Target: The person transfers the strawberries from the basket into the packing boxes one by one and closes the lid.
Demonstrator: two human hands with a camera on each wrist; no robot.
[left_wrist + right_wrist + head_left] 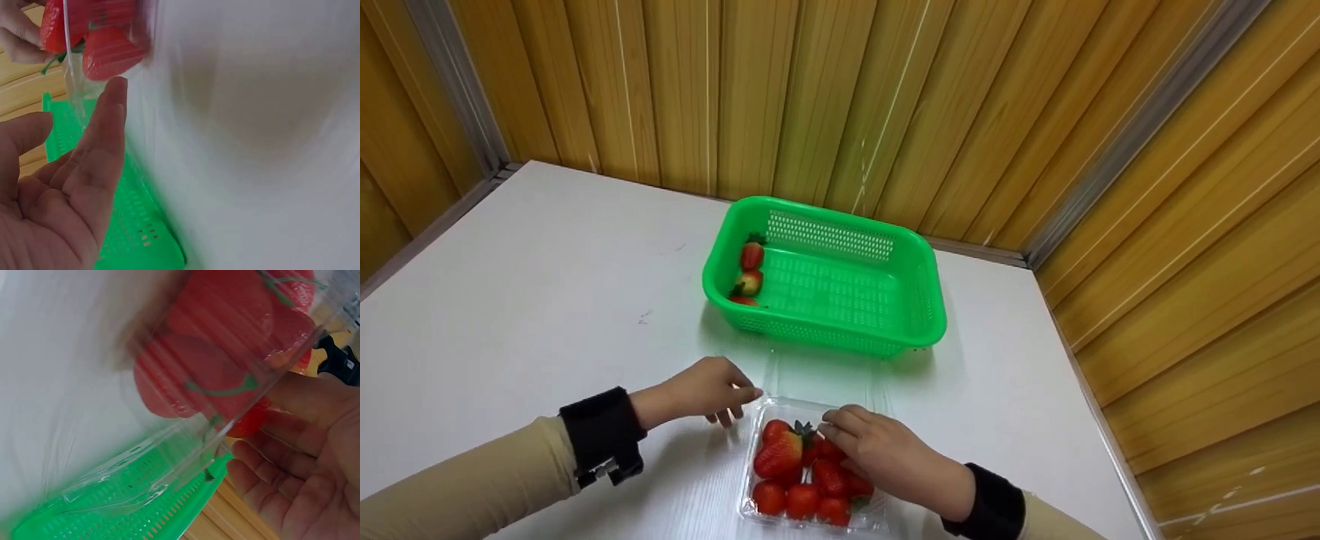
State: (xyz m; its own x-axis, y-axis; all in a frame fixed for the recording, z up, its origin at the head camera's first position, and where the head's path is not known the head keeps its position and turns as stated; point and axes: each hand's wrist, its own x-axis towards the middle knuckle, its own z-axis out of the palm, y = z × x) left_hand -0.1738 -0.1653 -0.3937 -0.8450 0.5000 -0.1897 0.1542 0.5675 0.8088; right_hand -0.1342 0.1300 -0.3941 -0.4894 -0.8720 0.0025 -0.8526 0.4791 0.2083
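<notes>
A clear plastic box (746,504) holding several red strawberries (778,456) stands on the table near the front. Just off its far left corner is my left hand (712,391), which holds nothing; in the left wrist view its fingers (98,152) are loosely extended beside the box wall. My right hand (889,454) lies over the right side of the box, palm down, with loosely bent fingers over the fruit. In the right wrist view those fingers (281,458) are close to a red strawberry (250,421). Part of the fruit is hidden under this hand.
Behind the box stands a green perforated basket (825,326) with a few strawberries (751,256) along its left side. The white table (585,285) meets yellow wood-patterned walls (840,97) at the back and right.
</notes>
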